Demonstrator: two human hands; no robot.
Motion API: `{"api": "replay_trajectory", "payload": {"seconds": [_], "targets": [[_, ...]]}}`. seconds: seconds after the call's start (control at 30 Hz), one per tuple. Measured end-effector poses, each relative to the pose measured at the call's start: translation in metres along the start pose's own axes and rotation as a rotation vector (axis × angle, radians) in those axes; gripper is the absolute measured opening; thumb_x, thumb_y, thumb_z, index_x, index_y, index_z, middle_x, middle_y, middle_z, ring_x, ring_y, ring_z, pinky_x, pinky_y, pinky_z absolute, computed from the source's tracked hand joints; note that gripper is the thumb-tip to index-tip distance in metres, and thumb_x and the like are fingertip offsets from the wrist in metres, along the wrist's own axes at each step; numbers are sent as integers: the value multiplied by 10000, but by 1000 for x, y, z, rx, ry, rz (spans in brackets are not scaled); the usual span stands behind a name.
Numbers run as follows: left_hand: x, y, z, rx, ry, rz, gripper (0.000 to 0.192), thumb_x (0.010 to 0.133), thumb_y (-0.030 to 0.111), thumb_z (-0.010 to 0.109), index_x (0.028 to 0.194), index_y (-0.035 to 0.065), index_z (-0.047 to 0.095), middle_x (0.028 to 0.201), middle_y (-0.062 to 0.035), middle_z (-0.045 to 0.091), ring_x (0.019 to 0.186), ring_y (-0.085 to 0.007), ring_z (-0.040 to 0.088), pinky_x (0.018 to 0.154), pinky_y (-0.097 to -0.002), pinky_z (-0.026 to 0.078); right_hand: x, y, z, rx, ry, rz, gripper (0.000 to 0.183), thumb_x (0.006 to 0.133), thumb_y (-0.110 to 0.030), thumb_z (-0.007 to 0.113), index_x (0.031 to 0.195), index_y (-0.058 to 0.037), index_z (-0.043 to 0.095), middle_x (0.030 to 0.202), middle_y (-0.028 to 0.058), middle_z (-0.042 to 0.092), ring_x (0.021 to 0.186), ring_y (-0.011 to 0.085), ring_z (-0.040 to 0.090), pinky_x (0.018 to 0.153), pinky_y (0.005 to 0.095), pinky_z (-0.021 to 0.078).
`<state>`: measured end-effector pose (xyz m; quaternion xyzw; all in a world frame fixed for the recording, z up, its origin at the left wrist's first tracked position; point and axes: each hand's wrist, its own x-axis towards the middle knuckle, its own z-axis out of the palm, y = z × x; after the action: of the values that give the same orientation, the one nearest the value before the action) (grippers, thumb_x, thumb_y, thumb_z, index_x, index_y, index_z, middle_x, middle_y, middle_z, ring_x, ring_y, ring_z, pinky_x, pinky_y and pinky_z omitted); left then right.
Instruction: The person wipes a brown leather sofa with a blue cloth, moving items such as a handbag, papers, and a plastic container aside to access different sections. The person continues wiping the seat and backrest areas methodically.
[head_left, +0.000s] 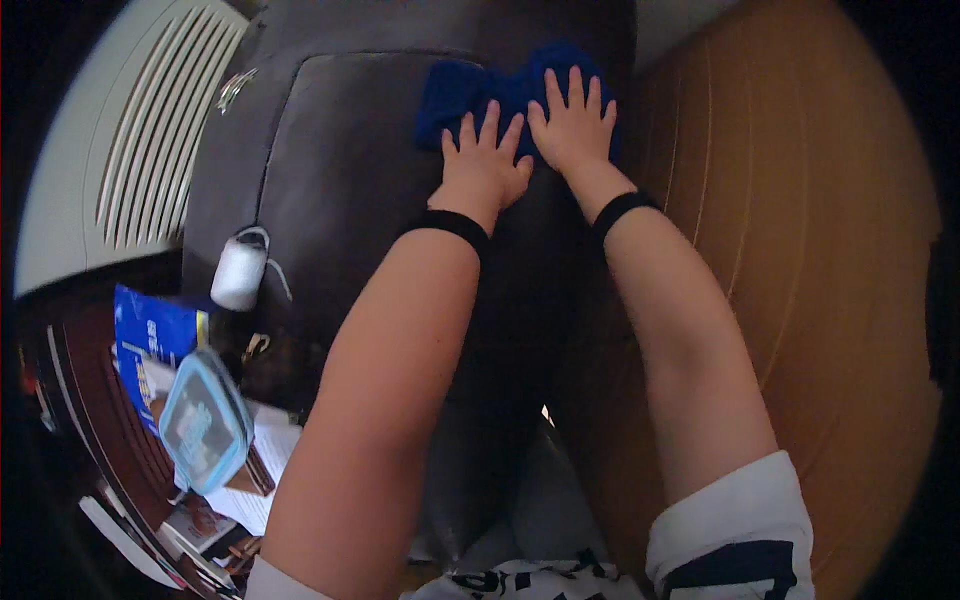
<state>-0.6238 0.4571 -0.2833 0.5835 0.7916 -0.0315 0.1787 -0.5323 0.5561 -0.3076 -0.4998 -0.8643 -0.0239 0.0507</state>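
Note:
A dark blue cloth (457, 94) lies spread on the dark leather-like upholstered seat (352, 150), near its far right edge. My left hand (484, 161) rests with spread fingers on the cloth's near edge. Flat on the cloth's right part is my right hand (576, 124), its fingers fanned out. Neither hand pinches the fabric. Both wrists wear a black band. Parts of the cloth are hidden under the fingers and palms.
A white cylindrical object with a cord loop (240, 270) sits at the seat's left. Beyond it are a slatted pale panel (150, 135), a blue-rimmed lidded container (206, 427), a blue packet (161, 330) and papers (259, 465). Wooden flooring (810, 225) lies right.

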Motion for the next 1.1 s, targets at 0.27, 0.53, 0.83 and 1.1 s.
{"api": "replay_trajectory", "payload": {"seconds": [0.27,0.53,0.83,1.1], "targets": [[-97,-26,3,-14,93,115,276,822,158,522,1094,115,545,1100,-85,556,940,-292,593,774,-430,495,-102,-34,-18,69,-22,-251,515,869,-316,406,1316,-62,443,1393,139,384,1308,310,317,1080,471,209],[-195,-5,46,36,219,51,101,799,164,562,872,107,602,887,-46,552,789,-235,606,593,-381,529,-206,-46,-32,181,33,-435,477,828,-231,494,1243,3,497,1309,190,465,1241,326,408,1061,462,258],[-336,17,77,-381,-27,-93,153,791,105,550,931,46,576,957,-130,551,824,-311,618,683,-432,517,-317,-54,-76,193,-221,-526,565,802,-249,517,1300,1,427,1363,199,396,1278,339,350,1069,476,238],[-446,7,94,-711,-158,-309,187,832,143,542,994,50,542,1007,-154,558,938,-341,577,814,-442,471,-374,-87,-106,273,-457,-566,626,817,-287,518,1352,-14,340,1425,191,291,1326,359,250,1076,497,197]]}}
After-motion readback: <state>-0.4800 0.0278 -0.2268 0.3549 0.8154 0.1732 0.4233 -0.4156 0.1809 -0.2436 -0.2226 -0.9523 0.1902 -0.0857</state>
